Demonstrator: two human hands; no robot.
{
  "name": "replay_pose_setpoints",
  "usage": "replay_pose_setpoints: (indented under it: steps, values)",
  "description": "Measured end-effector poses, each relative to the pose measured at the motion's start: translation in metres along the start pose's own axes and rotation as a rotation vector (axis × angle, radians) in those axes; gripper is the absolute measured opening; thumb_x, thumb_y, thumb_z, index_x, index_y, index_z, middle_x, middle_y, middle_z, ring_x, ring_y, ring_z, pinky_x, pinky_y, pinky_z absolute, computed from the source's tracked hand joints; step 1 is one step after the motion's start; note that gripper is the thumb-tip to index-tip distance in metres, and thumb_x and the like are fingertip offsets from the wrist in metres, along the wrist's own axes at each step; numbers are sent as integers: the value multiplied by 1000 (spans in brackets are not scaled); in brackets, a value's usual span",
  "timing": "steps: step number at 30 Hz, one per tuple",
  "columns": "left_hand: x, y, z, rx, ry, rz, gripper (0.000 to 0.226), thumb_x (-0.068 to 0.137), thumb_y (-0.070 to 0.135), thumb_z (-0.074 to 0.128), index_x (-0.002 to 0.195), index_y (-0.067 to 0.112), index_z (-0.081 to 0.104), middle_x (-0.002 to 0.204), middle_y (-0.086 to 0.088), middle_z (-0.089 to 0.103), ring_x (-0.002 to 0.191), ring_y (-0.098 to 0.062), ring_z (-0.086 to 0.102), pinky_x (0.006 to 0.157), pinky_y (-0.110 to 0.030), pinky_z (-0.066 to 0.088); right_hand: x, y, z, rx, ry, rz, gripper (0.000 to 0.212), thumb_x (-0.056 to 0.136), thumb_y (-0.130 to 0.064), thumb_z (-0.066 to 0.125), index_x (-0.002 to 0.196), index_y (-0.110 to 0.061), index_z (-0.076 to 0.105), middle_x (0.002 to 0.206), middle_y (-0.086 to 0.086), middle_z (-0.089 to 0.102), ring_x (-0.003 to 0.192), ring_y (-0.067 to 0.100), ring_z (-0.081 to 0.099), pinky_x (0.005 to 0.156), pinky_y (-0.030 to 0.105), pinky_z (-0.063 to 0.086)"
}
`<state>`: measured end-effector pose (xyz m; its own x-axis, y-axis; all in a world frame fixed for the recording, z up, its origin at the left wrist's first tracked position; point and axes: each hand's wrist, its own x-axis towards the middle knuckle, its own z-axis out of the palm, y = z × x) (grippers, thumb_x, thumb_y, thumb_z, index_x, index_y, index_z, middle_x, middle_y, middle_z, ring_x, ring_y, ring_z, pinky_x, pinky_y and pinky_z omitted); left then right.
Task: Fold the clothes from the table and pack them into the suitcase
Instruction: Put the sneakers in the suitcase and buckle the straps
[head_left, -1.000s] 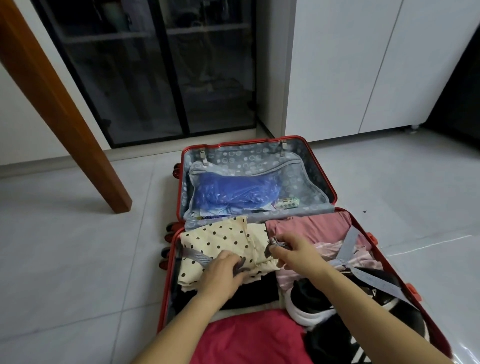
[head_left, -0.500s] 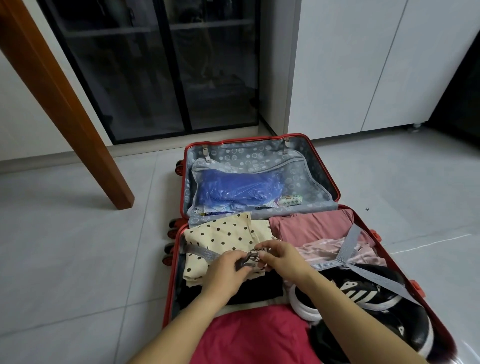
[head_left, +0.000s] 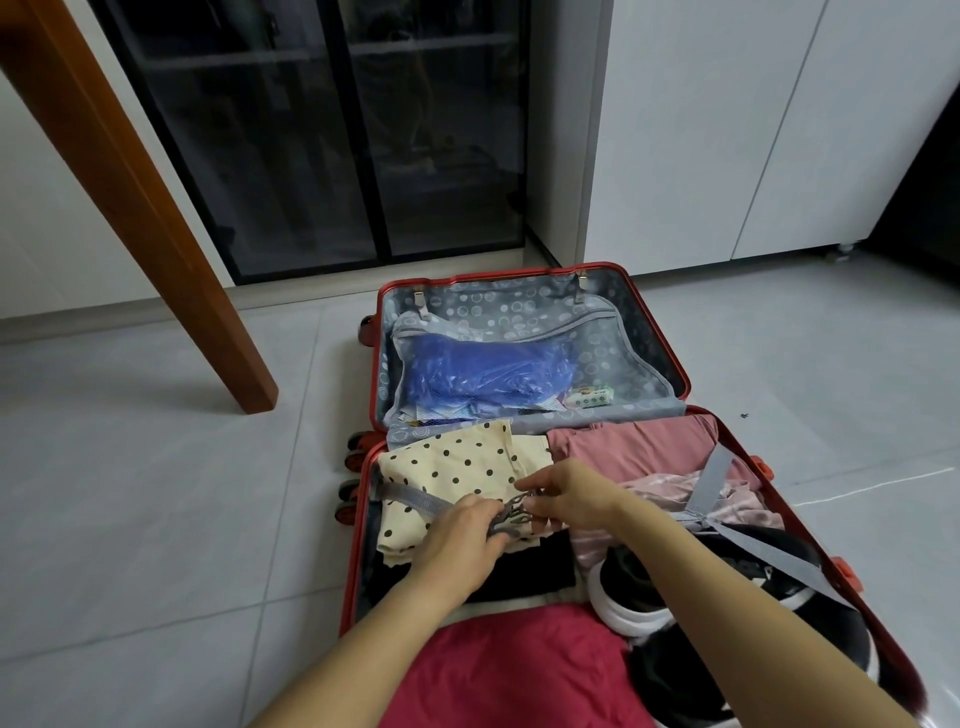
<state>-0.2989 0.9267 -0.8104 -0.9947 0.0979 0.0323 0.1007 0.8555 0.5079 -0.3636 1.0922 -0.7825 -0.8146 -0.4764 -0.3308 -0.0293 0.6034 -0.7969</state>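
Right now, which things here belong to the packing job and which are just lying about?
In the job: suitcase; polka-dot garment and pink garment packed inside; grey strap; buckle, held in the grip of left hand and right hand.
Just lying about: table leg; blue bag in the lid pocket; glass-door cabinet.

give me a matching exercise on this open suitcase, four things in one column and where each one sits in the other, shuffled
Things
1. polka-dot garment
2. blue bag
3. black shoe
4. strap buckle

Places
A. pinched between the left hand and the right hand
B. in the lid half of the suitcase
C. far left corner of the packed half
D. near right part of the packed half

Pairs: 1-C, 2-B, 3-D, 4-A
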Motion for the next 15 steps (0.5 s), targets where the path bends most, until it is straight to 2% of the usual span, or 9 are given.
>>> replay_pose_setpoints:
  steps: [2, 5, 7, 11, 15]
  values:
    - [0, 2, 0, -9, 29, -33, 32, 88, 29, 60, 118, 18, 59, 109, -1, 60, 103, -19, 55, 86, -27, 39, -3, -1, -2, 30, 32, -18, 31, 93, -10, 58, 123, -5, 54, 58, -3, 63, 47, 5, 51, 55, 18, 46]
    - [2, 2, -1, -32, 55, -53, 27, 87, 28, 62, 112, 17, 61, 99, -2, 62, 94, -21, 57, 78, -27, 38, -10, 2, -2, 155, 90, -64, 12, 91, -5, 60, 99, -9, 52, 55, -3, 63, 42, 5, 51, 51, 18, 44]
    - [2, 3, -2, -28, 31, -28, 26, 86, 28, 63, 111, 19, 62, 95, -2, 60, 92, -22, 57, 77, -28, 38, -13, 3, 2, 138, 83, -70, 15, 90, -2, 60, 86, -13, 50, 55, 0, 62, 42, 3, 53, 50, 17, 45]
    - [0, 2, -3, -73, 40, -3, 32, 86, 25, 64, 117, 21, 62, 89, 7, 49, 93, -19, 56, 75, -22, 35, -12, 8, 7, 104, 95, -75, 20, 88, -3, 62, 81, -18, 51, 56, 1, 62, 42, 4, 53, 51, 19, 45]
    - [-1, 3, -2, -74, 18, 39, 32, 87, 24, 64, 119, 21, 62, 103, 2, 57, 96, -18, 55, 79, -19, 35, -12, 8, 10, 73, 83, -72, 20, 87, -6, 64, 80, -20, 52, 60, 1, 64, 42, 3, 53, 52, 20, 45]
